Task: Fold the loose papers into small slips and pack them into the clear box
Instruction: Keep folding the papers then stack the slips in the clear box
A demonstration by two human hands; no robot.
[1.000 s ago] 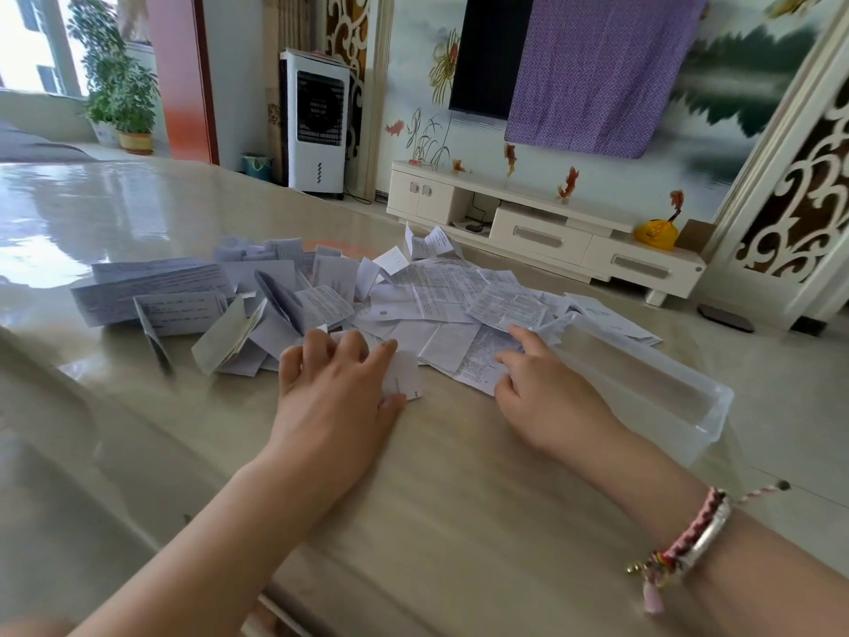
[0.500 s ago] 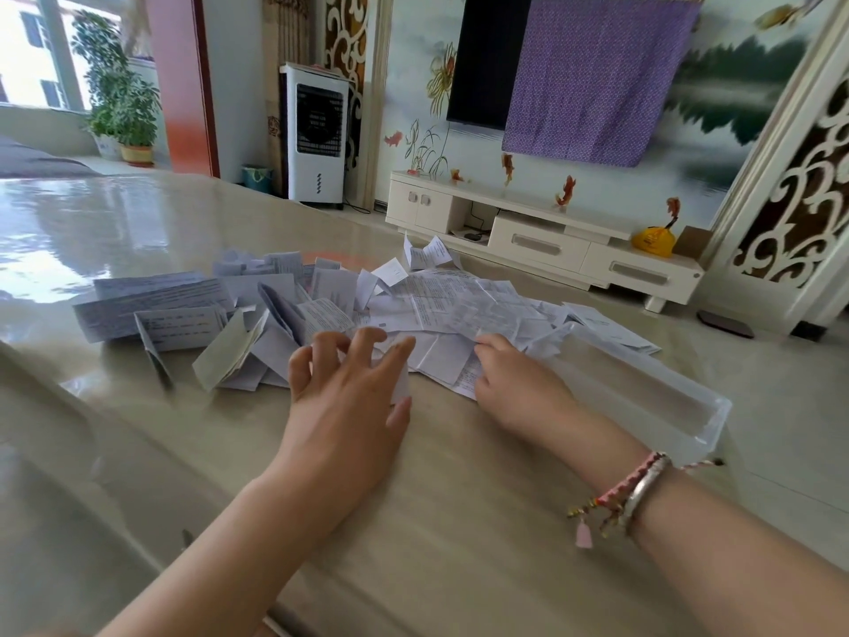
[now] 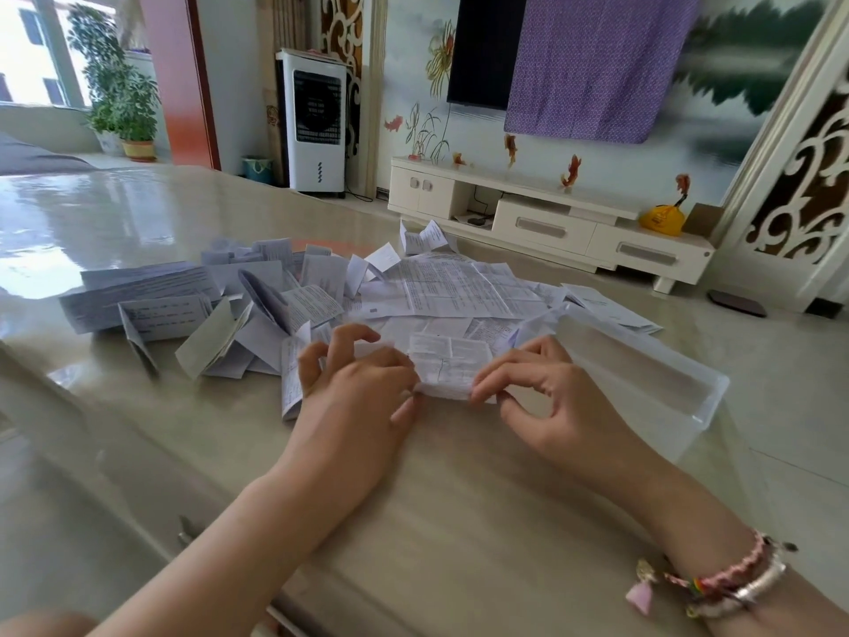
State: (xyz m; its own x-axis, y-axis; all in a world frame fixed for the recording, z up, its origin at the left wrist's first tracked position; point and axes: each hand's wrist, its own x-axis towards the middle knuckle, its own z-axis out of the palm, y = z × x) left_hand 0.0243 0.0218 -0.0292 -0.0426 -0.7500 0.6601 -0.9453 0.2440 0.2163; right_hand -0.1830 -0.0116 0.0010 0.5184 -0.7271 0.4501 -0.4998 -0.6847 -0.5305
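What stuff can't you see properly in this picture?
All from the head camera:
- Words on the paper pinched between the left hand and right hand: too small and blurry to read.
- Inside the clear box: glare on its see-through walls; cannot tell if any slips are in it.
- Papers low in the pile: covered by sheets on top.
- Part of the TV: behind the purple cloth.

Paper pile (image 3: 441,287) blocks ahead; clear box (image 3: 643,374) walls the right.
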